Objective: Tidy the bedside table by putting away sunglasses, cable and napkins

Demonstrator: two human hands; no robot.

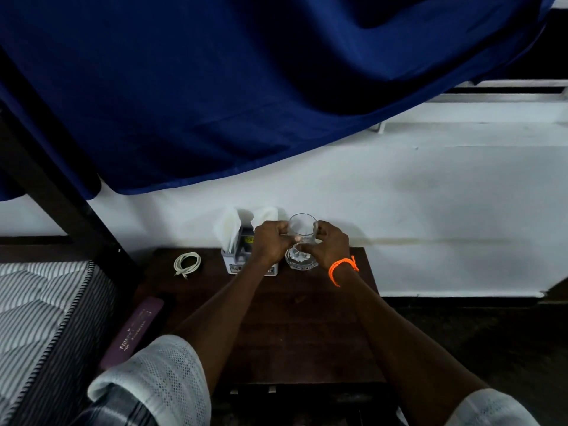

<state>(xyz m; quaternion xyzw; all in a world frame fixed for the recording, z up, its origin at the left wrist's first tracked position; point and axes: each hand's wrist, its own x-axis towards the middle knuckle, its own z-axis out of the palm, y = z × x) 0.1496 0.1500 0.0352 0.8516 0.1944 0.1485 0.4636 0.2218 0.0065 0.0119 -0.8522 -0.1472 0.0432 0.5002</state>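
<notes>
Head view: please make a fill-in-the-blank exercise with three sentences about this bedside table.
1. Both hands, left and right, hold a clear drinking ____.
2. The coiled white cable lies ____ of the white napkin holder.
3. An ____ braided band circles the right wrist.
Answers: glass; left; orange

curtain (pixel 246 87): deep blue
wall (pixel 399 210): white
bedside table (pixel 307 327): dark brown wood
cable (pixel 187 262): off-white
napkins (pixel 229 229): white
glass (pixel 302 241): clear
wristband (pixel 341 267): bright orange
mattress (pixel 40 302): grey and white stripes
case (pixel 135 330): purple
sleeves (pixel 159 373): white mesh
</notes>
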